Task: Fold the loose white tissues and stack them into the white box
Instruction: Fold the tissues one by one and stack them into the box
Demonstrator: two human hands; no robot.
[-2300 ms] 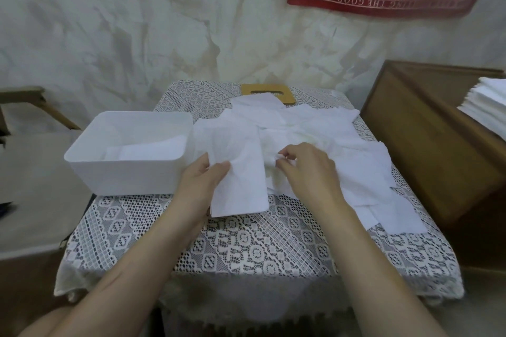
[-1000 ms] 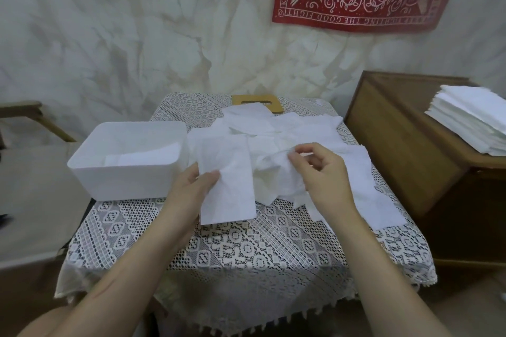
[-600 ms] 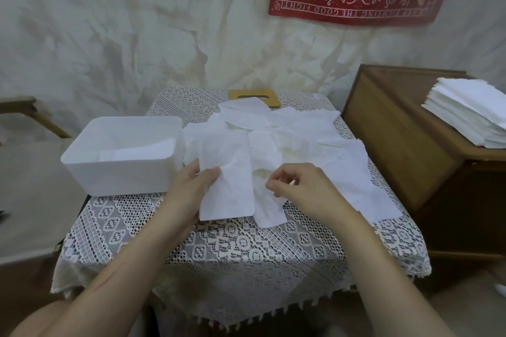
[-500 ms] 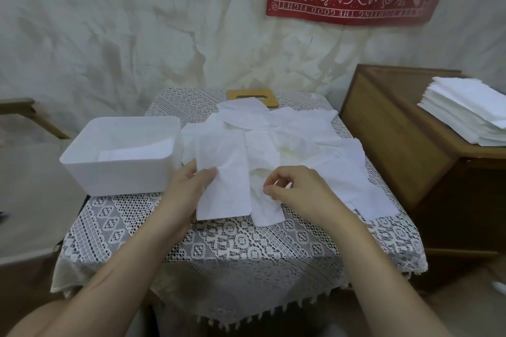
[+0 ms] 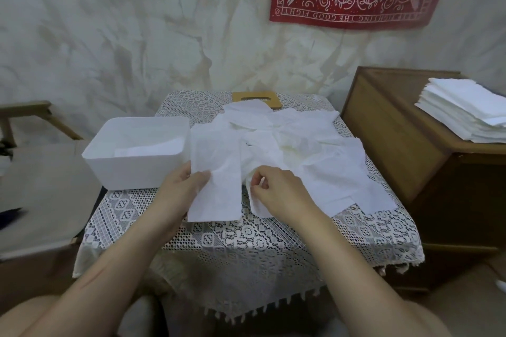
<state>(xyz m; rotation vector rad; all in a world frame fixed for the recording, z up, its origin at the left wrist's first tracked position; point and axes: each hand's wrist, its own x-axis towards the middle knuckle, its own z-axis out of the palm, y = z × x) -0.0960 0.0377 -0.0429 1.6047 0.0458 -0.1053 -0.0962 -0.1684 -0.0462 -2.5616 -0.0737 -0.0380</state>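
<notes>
A folded white tissue [image 5: 219, 186] lies long and narrow on the lace-covered table [image 5: 246, 238]. My left hand [image 5: 183, 189] holds its left edge, thumb on top. My right hand [image 5: 276, 194] pinches the near end of another tissue [image 5: 257, 208] just to the right of it. Behind both spreads a heap of loose white tissues [image 5: 301, 145]. The white box [image 5: 137, 156] stands at the table's left side with a few folded tissues flat inside.
A wooden lid with a slot [image 5: 257, 98] lies at the table's far edge. To the right stands a wooden cabinet [image 5: 397, 150] bearing a stack of white tissues [image 5: 465, 115]. A wooden chair frame [image 5: 27, 117] is at the far left.
My right hand lifted a tissue out of the heap, drew it towards me and laid it down beside the folded one. My left hand stayed on the folded tissue.
</notes>
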